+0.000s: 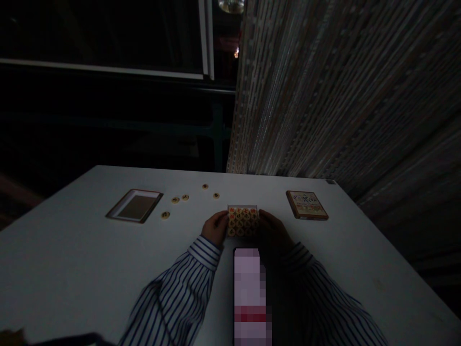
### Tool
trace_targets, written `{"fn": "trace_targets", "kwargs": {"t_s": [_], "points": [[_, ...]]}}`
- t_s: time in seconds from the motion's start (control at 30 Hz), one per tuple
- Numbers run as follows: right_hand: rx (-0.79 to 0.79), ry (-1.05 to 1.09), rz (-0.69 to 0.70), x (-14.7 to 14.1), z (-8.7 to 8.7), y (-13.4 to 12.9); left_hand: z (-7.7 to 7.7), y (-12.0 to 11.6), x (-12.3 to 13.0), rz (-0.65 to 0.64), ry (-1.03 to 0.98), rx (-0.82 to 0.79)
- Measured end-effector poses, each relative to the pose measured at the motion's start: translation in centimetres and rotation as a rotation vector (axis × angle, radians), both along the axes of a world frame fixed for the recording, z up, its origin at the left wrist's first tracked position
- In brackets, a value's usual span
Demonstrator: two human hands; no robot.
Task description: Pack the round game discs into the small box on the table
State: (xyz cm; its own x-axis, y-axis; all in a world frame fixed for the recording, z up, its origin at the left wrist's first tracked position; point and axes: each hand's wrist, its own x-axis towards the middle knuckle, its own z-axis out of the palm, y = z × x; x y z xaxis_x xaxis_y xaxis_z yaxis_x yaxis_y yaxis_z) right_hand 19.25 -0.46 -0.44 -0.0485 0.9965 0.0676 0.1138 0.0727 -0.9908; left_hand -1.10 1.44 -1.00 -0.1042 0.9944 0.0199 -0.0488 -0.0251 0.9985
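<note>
A small box (243,207) filled with rows of round Chinese chess pieces (243,222) lies on the white table between my hands. The pieces carry red or dark characters. My left hand (215,228) grips the box's left side, its fingers bent against the edge. On the opposite side, my right hand (275,228) holds the right edge, with its fingers dim in shadow. Several loose chess pieces (175,200) are scattered on the table to the left and beyond the box.
An open shallow tray-like lid (151,210) lies at the left. A printed box (307,205) rests at the right. Close in front, a phone (249,288) with a blurred screen lies on the table (90,269). String curtains (273,96) hang behind the far edge.
</note>
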Motion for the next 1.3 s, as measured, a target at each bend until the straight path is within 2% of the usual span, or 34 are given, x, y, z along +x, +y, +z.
{"fn": "trace_targets", "kwargs": {"t_s": [0.07,0.13,0.3,0.6,0.83,0.97,1.13,1.3], "points": [[-0.038,-0.020,-0.104,0.2,-0.6,0.1,-0.1,0.0,0.0,0.014,0.000,-0.007],[-0.039,-0.048,-0.145,0.3,-0.9,0.1,-0.2,0.0,0.0,0.022,0.005,-0.008],[-0.028,-0.048,-0.092,0.3,-0.9,0.0,-1.0,0.3,-0.3,0.032,0.073,0.035],[0.026,-0.101,-0.128,0.4,-1.2,0.1,-1.5,0.6,-0.6,-0.001,0.275,0.078],[0.037,-0.146,-0.149,0.4,-0.4,-0.1,-0.7,0.5,-0.8,0.033,0.298,0.100],[0.112,-0.225,-0.180,0.9,0.0,0.0,-0.2,0.9,-1.2,0.083,0.322,0.105],[0.257,-0.329,-0.212,1.5,1.1,0.8,0.3,2.6,-2.1,0.089,0.369,0.132],[0.276,-0.386,-0.218,1.5,2.6,1.7,1.0,5.4,-3.0,0.081,0.542,0.176]]}}
